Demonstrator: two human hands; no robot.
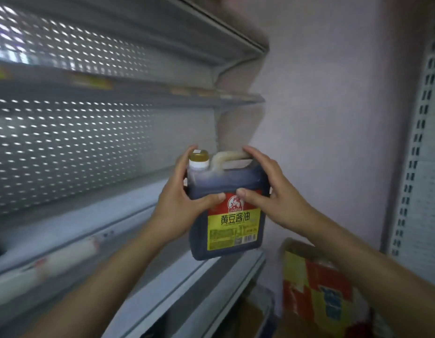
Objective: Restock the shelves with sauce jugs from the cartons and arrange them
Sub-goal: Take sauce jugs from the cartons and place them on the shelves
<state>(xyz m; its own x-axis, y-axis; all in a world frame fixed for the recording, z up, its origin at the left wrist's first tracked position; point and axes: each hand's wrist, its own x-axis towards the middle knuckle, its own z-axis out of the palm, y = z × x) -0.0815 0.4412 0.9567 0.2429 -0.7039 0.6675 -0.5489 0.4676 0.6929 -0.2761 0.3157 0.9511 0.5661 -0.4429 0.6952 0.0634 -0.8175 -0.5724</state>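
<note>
Near right, a red-and-yellow cardboard carton (318, 289) sits low beside the shelving. Both hands clasp 1 dark, boxy plastic sauce jug (226, 203) above the right end of the smooth metal shelf (143, 211): left hand (179, 203) and right hand (275, 193) curl around its sides, thumbs pressing the glossy label. Best lower it level, label outward, toward the perforated back panel (65, 142).
</note>
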